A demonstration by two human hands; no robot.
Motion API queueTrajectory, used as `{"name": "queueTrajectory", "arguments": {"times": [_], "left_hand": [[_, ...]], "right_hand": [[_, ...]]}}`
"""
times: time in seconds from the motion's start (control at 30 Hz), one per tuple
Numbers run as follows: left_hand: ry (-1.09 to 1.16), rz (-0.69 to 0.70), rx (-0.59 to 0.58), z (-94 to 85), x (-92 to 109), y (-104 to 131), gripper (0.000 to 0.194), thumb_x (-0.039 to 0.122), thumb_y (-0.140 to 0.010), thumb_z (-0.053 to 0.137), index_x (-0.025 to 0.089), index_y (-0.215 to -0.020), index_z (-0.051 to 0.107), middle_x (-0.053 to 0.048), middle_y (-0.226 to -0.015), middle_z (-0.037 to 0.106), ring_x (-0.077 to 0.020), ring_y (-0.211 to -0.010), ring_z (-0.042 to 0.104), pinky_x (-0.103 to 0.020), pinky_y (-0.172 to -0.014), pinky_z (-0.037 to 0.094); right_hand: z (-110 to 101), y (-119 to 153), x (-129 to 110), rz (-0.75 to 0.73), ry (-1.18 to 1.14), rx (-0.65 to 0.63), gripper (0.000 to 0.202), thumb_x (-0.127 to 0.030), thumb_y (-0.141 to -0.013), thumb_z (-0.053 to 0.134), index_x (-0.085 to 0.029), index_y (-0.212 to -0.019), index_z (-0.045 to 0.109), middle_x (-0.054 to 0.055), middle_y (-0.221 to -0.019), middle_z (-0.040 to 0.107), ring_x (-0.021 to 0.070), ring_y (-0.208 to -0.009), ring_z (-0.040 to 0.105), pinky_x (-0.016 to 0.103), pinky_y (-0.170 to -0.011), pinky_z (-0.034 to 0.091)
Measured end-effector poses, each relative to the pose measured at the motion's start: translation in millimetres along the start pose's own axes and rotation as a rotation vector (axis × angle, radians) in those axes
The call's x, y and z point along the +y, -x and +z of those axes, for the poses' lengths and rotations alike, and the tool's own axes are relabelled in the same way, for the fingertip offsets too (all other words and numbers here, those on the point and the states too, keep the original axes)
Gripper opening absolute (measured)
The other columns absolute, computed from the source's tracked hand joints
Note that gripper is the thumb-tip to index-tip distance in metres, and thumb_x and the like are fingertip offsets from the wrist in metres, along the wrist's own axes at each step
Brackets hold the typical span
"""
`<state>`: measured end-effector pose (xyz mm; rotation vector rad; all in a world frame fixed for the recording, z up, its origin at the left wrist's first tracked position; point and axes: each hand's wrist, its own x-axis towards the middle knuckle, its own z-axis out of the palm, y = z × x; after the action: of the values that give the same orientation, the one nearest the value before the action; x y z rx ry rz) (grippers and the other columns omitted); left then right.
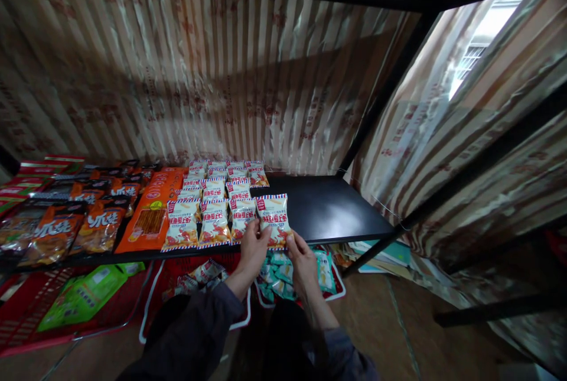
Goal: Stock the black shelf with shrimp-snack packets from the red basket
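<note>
Snack packet is pointing lengthwise away between left hand and right hand, fingers pinching its lower edges.

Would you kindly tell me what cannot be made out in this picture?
All in the head view:
Held snack packet: fine print too small; part of its lower left hidden by the left hand.
Back-row packets: several lower parts hidden by nearer packets.
Leftmost red basket: cut off by the left edge; its back hidden by the black shelf.
</note>
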<state>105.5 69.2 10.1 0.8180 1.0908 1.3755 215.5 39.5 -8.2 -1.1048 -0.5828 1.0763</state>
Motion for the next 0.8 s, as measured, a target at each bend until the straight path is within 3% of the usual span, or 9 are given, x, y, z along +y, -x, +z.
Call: {"name": "queueTrajectory", "arguments": {"times": [0.17, 0.33, 0.43, 0.57, 0.8], "left_hand": [[-0.091, 0.056, 0.013, 13.1, 0, -27, 0.035, 0.028, -0.064, 0.073, 0.020, -0.096, 0.062, -0.010, -0.102, 0.068, -0.0233, -0.098, 0.062, -0.036, -0.089, 0.044], [-0.267, 0.082, 0.026, 25.3, -2, -48, 0.033, 0.028, -0.068, 0.070, 0.020, -0.098, 0.061, -0.011, -0.100, 0.068, -0.0237, -0.096, 0.062, -0.036, -0.088, 0.043], [-0.451, 0.100, 0.020, 34.5, 0, -55, 0.031, 0.027, -0.075, 0.062, 0.020, -0.105, 0.059, -0.010, -0.103, 0.068, -0.0224, -0.097, 0.062, -0.035, -0.088, 0.044], [-0.700, 0.128, 0.017, 49.0, 6, -59, 0.040, 0.023, -0.080, 0.053, 0.015, -0.119, 0.051, -0.013, -0.115, 0.063, -0.0230, -0.106, 0.058, -0.034, -0.091, 0.043], [-0.816, 0.196, 0.037, 66.2, 2, -76, 0.052, 0.014, -0.080, 0.047, 0.010, -0.131, 0.038, -0.018, -0.133, 0.048, -0.0228, -0.124, 0.045, -0.033, -0.102, 0.037]], "right_hand": [[3, -30, -12, -0.047, 0.125, -0.061, 0.047, -0.047, -0.064, 0.072, -0.016, -0.099, 0.069, 0.005, -0.094, 0.072, 0.0199, -0.085, 0.063, 0.031, -0.077, 0.049], [6, -60, -18, -0.109, 0.260, -0.118, 0.060, -0.047, -0.066, 0.070, -0.015, -0.116, 0.061, 0.004, -0.082, 0.070, 0.0174, -0.073, 0.062, 0.029, -0.068, 0.048], [7, -79, -13, -0.151, 0.343, -0.171, 0.060, -0.048, -0.067, 0.068, -0.014, -0.116, 0.060, 0.002, -0.075, 0.069, 0.0156, -0.064, 0.058, 0.028, -0.062, 0.046], [10, -102, -1, -0.182, 0.341, -0.131, 0.057, -0.050, -0.067, 0.065, -0.013, -0.110, 0.063, 0.005, -0.081, 0.069, 0.0164, -0.066, 0.058, 0.028, -0.061, 0.046], [19, -136, 6, -0.209, 0.325, -0.148, 0.053, -0.050, -0.067, 0.065, -0.015, -0.106, 0.065, 0.006, -0.085, 0.070, 0.0188, -0.073, 0.060, 0.030, -0.067, 0.048]]}}
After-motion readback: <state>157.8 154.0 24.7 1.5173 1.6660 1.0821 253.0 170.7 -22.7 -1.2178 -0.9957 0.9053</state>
